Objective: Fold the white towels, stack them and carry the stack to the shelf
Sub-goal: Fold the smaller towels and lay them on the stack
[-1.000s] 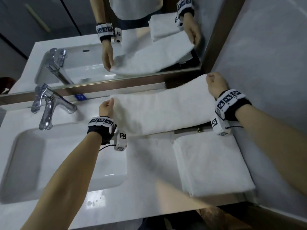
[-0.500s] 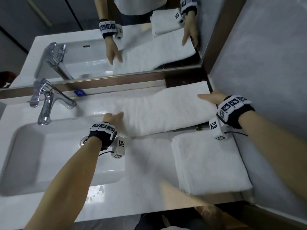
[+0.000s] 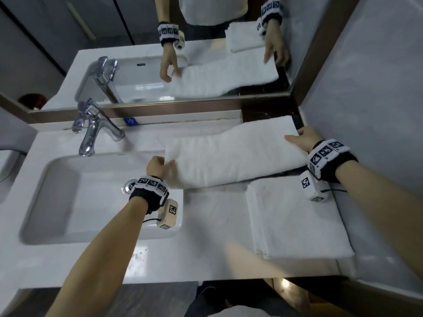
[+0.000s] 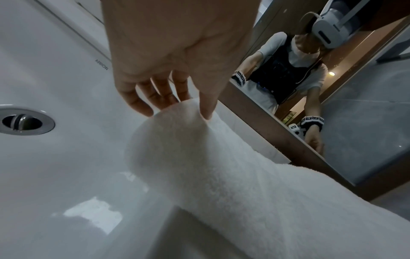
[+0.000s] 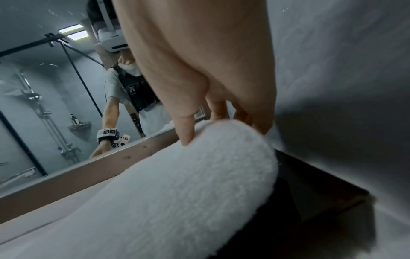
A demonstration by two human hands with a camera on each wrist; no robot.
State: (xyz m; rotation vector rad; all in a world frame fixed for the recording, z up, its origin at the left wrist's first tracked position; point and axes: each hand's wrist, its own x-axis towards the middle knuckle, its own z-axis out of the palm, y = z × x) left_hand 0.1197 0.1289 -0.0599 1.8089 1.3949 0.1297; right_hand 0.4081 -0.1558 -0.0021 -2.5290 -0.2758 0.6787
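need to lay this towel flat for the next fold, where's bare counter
Bare counter lies between the sink basin and the folded towel, down to the front edge. A thin strip runs behind the basin by the faucet. The right end is crowded: the held towel stretches between left hand and right hand.

We wear a black wristband (image 3: 146, 197) with white marker tiles on each bare forearm; a white cabled camera module (image 3: 168, 213) hangs beneath each.

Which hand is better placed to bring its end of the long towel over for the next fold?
Probably the left hand: it pinches the long towel end hanging free over the sink; the right hand is boxed in by the wall.
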